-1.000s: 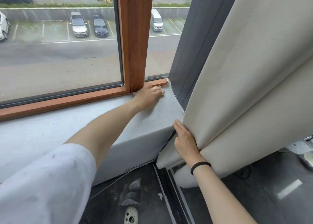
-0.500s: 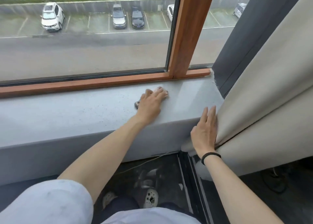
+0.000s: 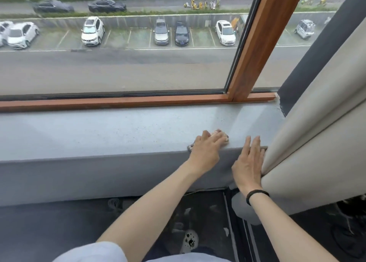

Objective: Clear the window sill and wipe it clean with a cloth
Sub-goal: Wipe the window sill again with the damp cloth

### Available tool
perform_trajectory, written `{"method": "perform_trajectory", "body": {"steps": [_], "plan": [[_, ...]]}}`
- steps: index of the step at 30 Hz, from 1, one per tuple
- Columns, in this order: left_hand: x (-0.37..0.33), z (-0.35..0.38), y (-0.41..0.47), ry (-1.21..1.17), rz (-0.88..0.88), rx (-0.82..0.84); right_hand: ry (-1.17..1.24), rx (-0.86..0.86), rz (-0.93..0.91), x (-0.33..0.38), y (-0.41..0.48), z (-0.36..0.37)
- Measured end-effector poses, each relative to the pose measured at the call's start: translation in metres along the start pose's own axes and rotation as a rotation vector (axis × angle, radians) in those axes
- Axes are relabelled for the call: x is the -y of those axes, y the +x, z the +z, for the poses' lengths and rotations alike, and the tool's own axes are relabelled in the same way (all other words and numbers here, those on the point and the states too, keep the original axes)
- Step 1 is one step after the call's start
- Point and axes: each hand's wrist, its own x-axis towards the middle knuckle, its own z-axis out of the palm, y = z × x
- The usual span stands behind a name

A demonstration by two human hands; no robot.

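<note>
The grey window sill (image 3: 99, 135) runs across the view below the wooden window frame (image 3: 138, 101). My left hand (image 3: 208, 148) lies flat on a small cloth (image 3: 190, 148) and presses it onto the sill near the front edge. Only the cloth's patterned corner by my palm and a pale bit at my fingertips show. My right hand (image 3: 247, 162) rests with straight fingers against the beige curtain (image 3: 316, 142) and holds its edge off the sill's right end. The visible sill carries nothing but fine dark specks.
A wooden mullion (image 3: 263, 43) rises at the right of the glass. A dark wall strip (image 3: 309, 63) meets the sill's right end. Below the sill lies a dark floor (image 3: 59, 232) with a slippered foot (image 3: 190, 241) and a floor rail (image 3: 229, 222).
My left hand slid the cloth from the sill's far right corner by the frame back to the front edge. My right hand stayed on the curtain edge, its fingers now flatter.
</note>
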Motion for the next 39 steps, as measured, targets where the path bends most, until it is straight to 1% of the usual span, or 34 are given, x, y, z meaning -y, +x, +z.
{"method": "perform_trajectory", "body": {"steps": [2,4,7,9,11,12,13,14,17,18,19,21,22,23,24,26,28,30,32,33,35,36,38,39], "plan": [[0.04,-0.015,-0.015,0.022,-0.101,-0.03,-0.013,0.015,0.021,0.014,-0.002,0.001],[0.092,-0.034,-0.032,0.069,-0.258,-0.109,-0.003,0.031,0.028,0.031,-0.007,0.006],[0.179,-0.074,-0.078,0.138,-0.506,-0.212,-0.002,0.05,-0.052,0.066,-0.022,0.018],[0.225,-0.099,-0.109,0.101,-0.707,-0.265,-0.043,0.049,-0.119,0.087,-0.033,0.025],[0.243,-0.109,-0.125,0.042,-0.908,-0.323,-0.082,0.048,-0.176,0.104,-0.042,0.03],[0.241,-0.108,-0.126,0.027,-0.953,-0.347,-0.097,0.057,-0.197,0.113,-0.046,0.032],[0.231,-0.104,-0.124,0.019,-0.941,-0.346,-0.108,0.072,-0.206,0.121,-0.05,0.034],[0.215,-0.098,-0.122,0.036,-0.87,-0.325,-0.114,0.084,-0.211,0.129,-0.053,0.035],[0.16,-0.076,-0.124,0.147,-0.467,-0.188,-0.126,0.116,-0.24,0.155,-0.061,0.038],[0.15,-0.073,-0.127,0.145,-0.374,-0.131,-0.127,0.123,-0.252,0.164,-0.064,0.039],[0.149,-0.073,-0.131,0.136,-0.312,-0.094,-0.127,0.134,-0.268,0.175,-0.067,0.039],[0.17,-0.083,-0.141,0.147,-0.228,-0.007,-0.129,0.137,-0.293,0.194,-0.072,0.04],[0.187,-0.088,-0.15,0.165,-0.2,-0.012,-0.127,0.134,-0.31,0.202,-0.074,0.039],[0.207,-0.094,-0.162,0.187,-0.181,-0.072,-0.125,0.132,-0.33,0.21,-0.077,0.04],[0.229,-0.1,-0.175,0.189,-0.21,-0.145,-0.127,0.127,-0.348,0.216,-0.079,0.041],[0.273,-0.107,-0.204,0.217,-0.338,-0.247,-0.132,0.127,-0.357,0.223,-0.084,0.045],[0.306,-0.122,-0.231,0.251,-0.456,-0.258,-0.144,0.121,-0.348,0.23,-0.091,0.05],[0.322,-0.136,-0.245,0.265,-0.567,-0.268,-0.184,0.148,-0.338,0.233,-0.097,0.053],[0.33,-0.143,-0.257,0.36,-0.661,-0.29,-0.231,0.176,-0.339,0.247,-0.104,0.052],[0.328,-0.141,-0.261,0.421,-0.677,-0.257,-0.246,0.179,-0.332,0.255,-0.105,0.05],[0.32,-0.136,-0.27,0.533,-0.645,-0.141,-0.25,0.161,-0.315,0.275,-0.104,0.046],[0.321,-0.132,-0.275,0.585,-0.595,-0.091,-0.244,0.153,-0.312,0.286,-0.103,0.043],[0.321,-0.13,-0.287,0.653,-0.412,0.002,-0.227,0.167,-0.324,0.307,-0.1,0.036],[0.322,-0.132,-0.292,0.62,-0.287,0.037,-0.214,0.174,-0.346,0.317,-0.099,0.034]]}}
